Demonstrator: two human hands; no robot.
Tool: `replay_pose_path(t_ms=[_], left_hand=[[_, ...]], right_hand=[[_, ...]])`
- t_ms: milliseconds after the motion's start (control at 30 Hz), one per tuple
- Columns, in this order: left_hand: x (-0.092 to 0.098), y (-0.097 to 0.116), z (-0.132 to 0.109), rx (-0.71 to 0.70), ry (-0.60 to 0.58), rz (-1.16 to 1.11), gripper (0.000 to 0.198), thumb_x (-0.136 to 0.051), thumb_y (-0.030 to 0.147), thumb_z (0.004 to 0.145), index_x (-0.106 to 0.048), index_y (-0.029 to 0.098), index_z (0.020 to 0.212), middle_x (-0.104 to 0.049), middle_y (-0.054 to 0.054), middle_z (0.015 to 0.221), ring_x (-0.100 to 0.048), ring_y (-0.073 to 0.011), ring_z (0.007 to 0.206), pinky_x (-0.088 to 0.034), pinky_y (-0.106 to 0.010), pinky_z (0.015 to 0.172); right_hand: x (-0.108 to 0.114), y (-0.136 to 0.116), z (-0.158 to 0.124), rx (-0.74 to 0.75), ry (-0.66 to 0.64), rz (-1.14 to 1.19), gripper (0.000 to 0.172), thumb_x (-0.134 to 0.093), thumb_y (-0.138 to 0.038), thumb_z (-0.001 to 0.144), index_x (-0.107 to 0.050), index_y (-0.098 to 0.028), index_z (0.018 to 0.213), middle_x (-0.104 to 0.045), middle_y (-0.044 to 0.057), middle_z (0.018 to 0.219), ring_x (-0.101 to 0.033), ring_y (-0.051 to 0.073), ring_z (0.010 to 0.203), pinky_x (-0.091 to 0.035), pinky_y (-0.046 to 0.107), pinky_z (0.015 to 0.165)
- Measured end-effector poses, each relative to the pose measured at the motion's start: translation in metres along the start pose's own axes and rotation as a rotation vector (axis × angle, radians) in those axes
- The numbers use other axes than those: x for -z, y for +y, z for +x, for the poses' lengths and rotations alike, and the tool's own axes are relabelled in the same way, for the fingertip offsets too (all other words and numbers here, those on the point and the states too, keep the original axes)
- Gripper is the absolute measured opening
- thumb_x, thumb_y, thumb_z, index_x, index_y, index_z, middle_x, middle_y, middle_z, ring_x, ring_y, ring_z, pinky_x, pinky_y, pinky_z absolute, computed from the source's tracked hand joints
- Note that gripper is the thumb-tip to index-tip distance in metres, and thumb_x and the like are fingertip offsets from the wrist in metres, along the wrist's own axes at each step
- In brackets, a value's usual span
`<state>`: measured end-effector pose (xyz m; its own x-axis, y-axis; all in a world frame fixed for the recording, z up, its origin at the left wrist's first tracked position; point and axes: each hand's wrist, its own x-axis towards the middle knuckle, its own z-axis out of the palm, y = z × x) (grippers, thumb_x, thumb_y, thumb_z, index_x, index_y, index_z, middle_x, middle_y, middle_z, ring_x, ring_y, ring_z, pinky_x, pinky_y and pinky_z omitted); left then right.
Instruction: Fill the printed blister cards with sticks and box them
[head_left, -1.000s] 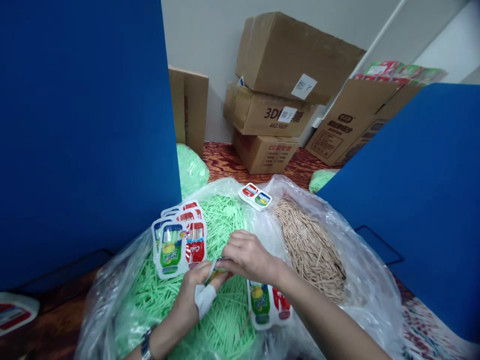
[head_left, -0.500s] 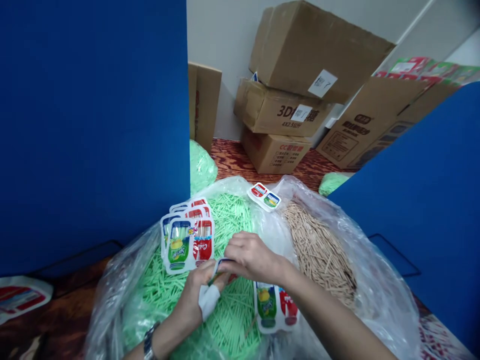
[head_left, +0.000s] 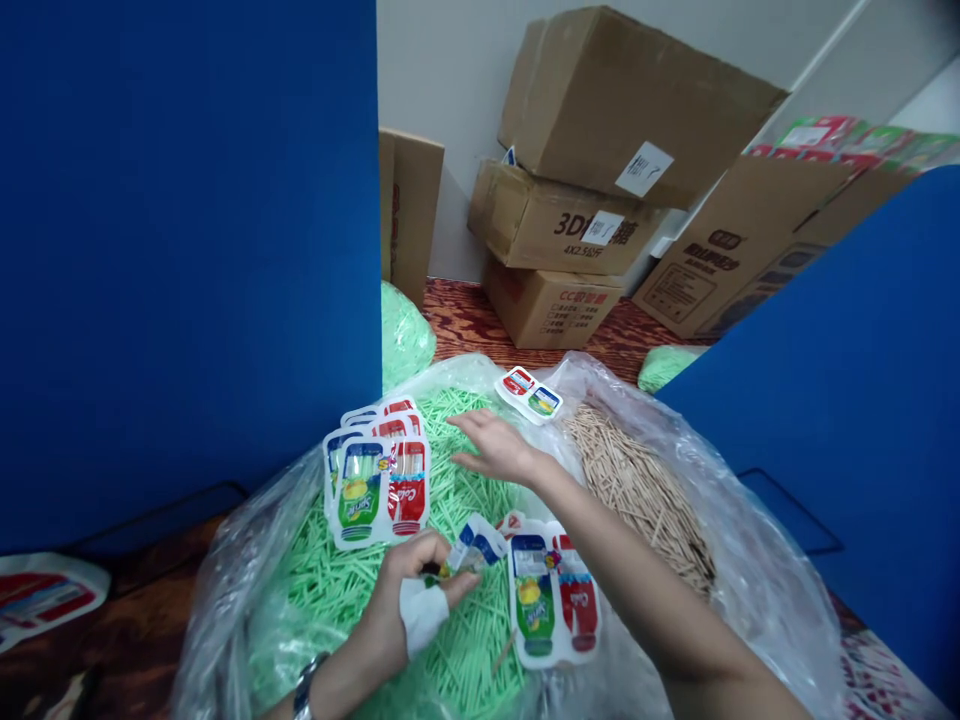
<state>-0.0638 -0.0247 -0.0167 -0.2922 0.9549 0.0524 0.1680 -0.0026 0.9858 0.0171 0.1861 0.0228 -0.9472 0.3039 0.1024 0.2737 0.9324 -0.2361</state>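
Note:
My left hand [head_left: 401, 590] is closed on a small printed packet [head_left: 480, 543], its blue-and-white end standing out past the fingers. A white wrap [head_left: 424, 615] covers the base of that thumb. Reaching over the green sticks [head_left: 469, 640], my right hand [head_left: 495, 447] is open with fingers stretched out, and nothing shows in it. Left of the hands, several flat Sprite-and-Cola packets [head_left: 409, 485] overlap in a pile on the sticks. Another packet pile [head_left: 534, 600] lies by my right forearm. A single packet [head_left: 529, 394] rests at the back between the two heaps.
Brown sticks [head_left: 645, 490] fill a clear plastic bag [head_left: 780, 590] on the right. Blue panels [head_left: 187, 250] stand on both sides. Stacked cardboard boxes [head_left: 585, 225] are behind, by the wall. A green bag [head_left: 405, 335] sits by the left panel.
My right hand has come away from the packet in my left hand, moved forward over the green sticks and opened. The left hand keeps the packet, now more exposed.

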Motion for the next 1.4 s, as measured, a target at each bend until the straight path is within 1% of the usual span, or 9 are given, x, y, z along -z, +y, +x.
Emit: replay_pose_path(t_ms=[100, 167, 367, 567, 833, 933, 1133, 1300, 1400], left_hand=[[-0.003, 0.002, -0.003, 0.005, -0.017, -0.012, 0.032, -0.066, 0.025, 0.073, -0.039, 0.018, 0.057, -0.044, 0.003, 0.06, -0.04, -0.0113, 0.058, -0.033, -0.023, 0.056], [-0.003, 0.002, -0.004, 0.023, -0.033, -0.014, 0.032, -0.066, 0.027, 0.073, -0.04, 0.018, 0.058, -0.044, 0.003, 0.061, -0.04, -0.0118, 0.058, -0.033, -0.023, 0.057], [-0.001, 0.003, -0.005, 0.044, -0.037, -0.011, 0.032, -0.065, 0.027, 0.072, -0.038, 0.019, 0.057, -0.043, 0.003, 0.06, -0.04, -0.0122, 0.058, -0.034, -0.024, 0.057], [-0.004, 0.0, -0.004, 0.022, -0.052, -0.005, 0.035, -0.065, 0.027, 0.072, -0.035, 0.02, 0.057, -0.04, 0.004, 0.06, -0.037, -0.0115, 0.058, -0.032, -0.023, 0.056], [-0.006, -0.004, -0.005, 0.018, -0.058, -0.008, 0.037, -0.065, 0.027, 0.073, -0.033, 0.02, 0.058, -0.038, 0.004, 0.061, -0.035, -0.0111, 0.058, -0.03, -0.023, 0.056], [-0.008, -0.007, -0.006, 0.011, -0.057, 0.009, 0.036, -0.066, 0.026, 0.073, -0.033, 0.02, 0.059, -0.038, 0.004, 0.061, -0.034, -0.0109, 0.058, -0.03, -0.023, 0.056], [-0.009, -0.003, -0.005, 0.026, -0.054, 0.005, 0.034, -0.066, 0.026, 0.072, -0.036, 0.019, 0.057, -0.041, 0.004, 0.06, -0.036, -0.0111, 0.058, -0.032, -0.023, 0.056], [-0.008, -0.001, -0.005, 0.031, -0.052, 0.006, 0.033, -0.065, 0.027, 0.073, -0.038, 0.019, 0.057, -0.04, 0.004, 0.06, -0.036, -0.0112, 0.057, -0.032, -0.023, 0.056], [-0.009, 0.0, -0.006, 0.022, -0.056, 0.013, 0.034, -0.064, 0.027, 0.073, -0.035, 0.019, 0.057, -0.037, 0.004, 0.06, -0.034, -0.0111, 0.057, -0.03, -0.023, 0.055]], right_hand=[[-0.019, 0.009, 0.02, 0.018, -0.187, -0.148, 0.091, -0.072, -0.051, 0.067, -0.033, -0.013, 0.14, -0.043, 0.019, 0.138, -0.043, 0.034, 0.121, -0.041, 0.046, 0.094], [-0.023, 0.01, 0.033, 0.009, -0.235, -0.199, 0.096, -0.072, -0.055, 0.065, -0.03, -0.014, 0.141, -0.041, 0.019, 0.139, -0.042, 0.035, 0.12, -0.041, 0.046, 0.094], [-0.014, 0.003, 0.052, 0.053, -0.3, -0.403, 0.051, -0.071, -0.052, 0.07, -0.061, -0.016, 0.104, -0.058, 0.013, 0.107, -0.051, 0.03, 0.103, -0.045, 0.042, 0.082], [-0.019, 0.001, 0.046, 0.071, -0.279, -0.481, 0.05, -0.066, -0.05, 0.075, -0.056, -0.016, 0.11, -0.057, 0.013, 0.111, -0.05, 0.029, 0.103, -0.043, 0.041, 0.083], [-0.028, -0.005, 0.032, 0.156, -0.244, -0.552, 0.02, -0.045, -0.023, 0.091, -0.058, -0.011, 0.099, -0.06, 0.013, 0.099, -0.05, 0.026, 0.097, -0.037, 0.042, 0.088], [-0.029, -0.005, 0.028, 0.18, -0.226, -0.567, 0.023, -0.037, -0.014, 0.092, -0.059, -0.012, 0.096, -0.061, 0.012, 0.094, -0.051, 0.025, 0.093, -0.036, 0.043, 0.089], [-0.019, -0.006, 0.021, 0.248, -0.13, -0.617, 0.02, -0.04, -0.014, 0.091, -0.06, -0.013, 0.089, -0.061, 0.011, 0.09, -0.052, 0.024, 0.091, -0.029, 0.047, 0.099], [0.001, -0.007, 0.006, 0.121, -0.161, -0.582, 0.021, -0.038, -0.01, 0.089, -0.058, -0.013, 0.091, -0.063, 0.012, 0.085, -0.056, 0.023, 0.085, -0.033, 0.045, 0.094], [0.012, 0.001, -0.008, -0.098, -0.186, -0.291, 0.018, -0.039, -0.008, 0.087, -0.056, -0.013, 0.091, -0.063, 0.015, 0.092, -0.057, 0.026, 0.089, -0.039, 0.041, 0.083]])
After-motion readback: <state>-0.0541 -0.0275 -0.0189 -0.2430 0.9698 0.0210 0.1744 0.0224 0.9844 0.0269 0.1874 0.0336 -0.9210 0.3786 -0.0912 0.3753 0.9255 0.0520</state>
